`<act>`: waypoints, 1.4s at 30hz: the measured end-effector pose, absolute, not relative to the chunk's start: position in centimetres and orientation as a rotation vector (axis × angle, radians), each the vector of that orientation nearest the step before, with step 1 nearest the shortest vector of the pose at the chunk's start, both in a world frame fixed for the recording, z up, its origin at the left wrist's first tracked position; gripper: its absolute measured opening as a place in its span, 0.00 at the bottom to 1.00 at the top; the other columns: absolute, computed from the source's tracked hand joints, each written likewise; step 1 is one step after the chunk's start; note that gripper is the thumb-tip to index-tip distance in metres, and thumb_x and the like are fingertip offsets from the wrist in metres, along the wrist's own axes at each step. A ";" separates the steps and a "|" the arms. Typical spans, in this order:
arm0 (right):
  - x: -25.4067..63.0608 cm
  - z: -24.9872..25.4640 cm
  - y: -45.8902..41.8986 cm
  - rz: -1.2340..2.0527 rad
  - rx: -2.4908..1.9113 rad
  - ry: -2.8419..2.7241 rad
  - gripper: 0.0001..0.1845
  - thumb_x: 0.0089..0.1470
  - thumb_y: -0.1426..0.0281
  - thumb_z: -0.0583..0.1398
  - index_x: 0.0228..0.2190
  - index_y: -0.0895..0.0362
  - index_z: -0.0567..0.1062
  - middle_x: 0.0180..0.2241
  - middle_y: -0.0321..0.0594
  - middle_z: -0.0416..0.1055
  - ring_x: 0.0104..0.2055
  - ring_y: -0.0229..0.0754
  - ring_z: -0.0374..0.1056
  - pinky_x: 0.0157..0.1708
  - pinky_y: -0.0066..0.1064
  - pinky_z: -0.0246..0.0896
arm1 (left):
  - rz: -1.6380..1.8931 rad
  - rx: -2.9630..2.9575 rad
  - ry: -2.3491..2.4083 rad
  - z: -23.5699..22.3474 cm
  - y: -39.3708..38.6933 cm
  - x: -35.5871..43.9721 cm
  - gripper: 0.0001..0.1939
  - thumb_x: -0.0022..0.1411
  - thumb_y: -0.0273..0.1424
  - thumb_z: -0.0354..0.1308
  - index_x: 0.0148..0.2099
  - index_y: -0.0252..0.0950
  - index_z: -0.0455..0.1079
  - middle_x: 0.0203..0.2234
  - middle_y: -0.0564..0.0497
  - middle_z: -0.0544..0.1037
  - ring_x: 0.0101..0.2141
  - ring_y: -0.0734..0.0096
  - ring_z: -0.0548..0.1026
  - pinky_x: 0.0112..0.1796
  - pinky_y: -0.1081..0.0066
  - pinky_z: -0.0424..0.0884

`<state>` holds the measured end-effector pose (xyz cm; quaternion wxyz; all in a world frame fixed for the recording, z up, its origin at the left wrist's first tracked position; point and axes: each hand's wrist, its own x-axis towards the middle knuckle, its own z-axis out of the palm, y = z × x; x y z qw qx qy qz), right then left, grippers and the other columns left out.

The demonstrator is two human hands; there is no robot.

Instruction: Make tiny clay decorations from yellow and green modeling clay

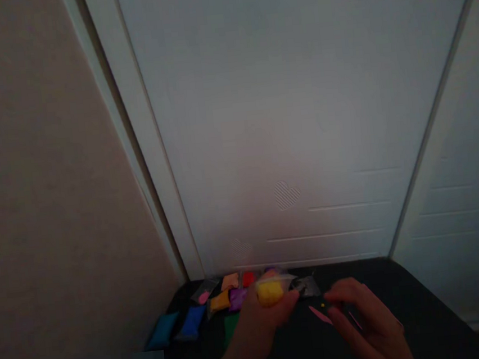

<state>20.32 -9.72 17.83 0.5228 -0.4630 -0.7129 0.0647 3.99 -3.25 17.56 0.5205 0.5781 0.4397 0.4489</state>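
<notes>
My left hand [266, 315] is closed around a clear bag with a yellow lump [269, 293] in it, which looks like modelling clay. To its right, my right hand [365, 320] is raised over the dark table with thumb and forefinger a little apart. A tiny yellow bit [323, 305] shows just left of these fingertips; whether it lies on the table or touches them is unclear. A slim pink tool [320, 315] lies near the right thumb, its right end hidden by the hand.
Several coloured packets lie at the table's left and back, among them a teal packet [163, 330], a blue packet [193, 323], an orange packet [219, 301] and a purple packet [237, 299]. A clear bag [309, 287] sits behind the hands. A white panelled surface [275, 114] rises behind the table [415, 292].
</notes>
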 end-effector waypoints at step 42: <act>18.5 16.5 -3.9 1.152 -0.916 -1.018 0.08 0.50 0.67 0.56 0.34 0.51 0.71 0.25 0.32 0.65 0.26 0.31 0.59 0.24 0.21 0.56 | 0.862 1.394 1.103 17.4 -2.1 1.6 0.13 0.51 0.39 0.54 0.25 0.34 0.69 0.11 0.54 0.69 0.13 0.80 0.61 0.14 0.80 0.53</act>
